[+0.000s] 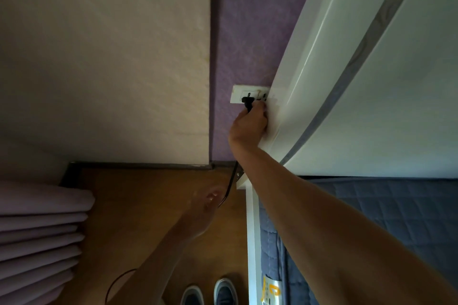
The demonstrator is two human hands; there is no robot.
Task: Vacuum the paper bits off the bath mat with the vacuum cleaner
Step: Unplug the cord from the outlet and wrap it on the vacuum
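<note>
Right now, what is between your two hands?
The black cord: in the head view it hangs from the plug gripped by the right hand, down the purple wall, to the blurred left hand.

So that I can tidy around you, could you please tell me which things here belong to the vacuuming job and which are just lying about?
Job: black plastic plug, pinched by the right hand; thin black power cord; white rectangular wall socket.
Lying about: pair of dark blue shoes; lilac pleated fabric; blue quilted bedspread.
</note>
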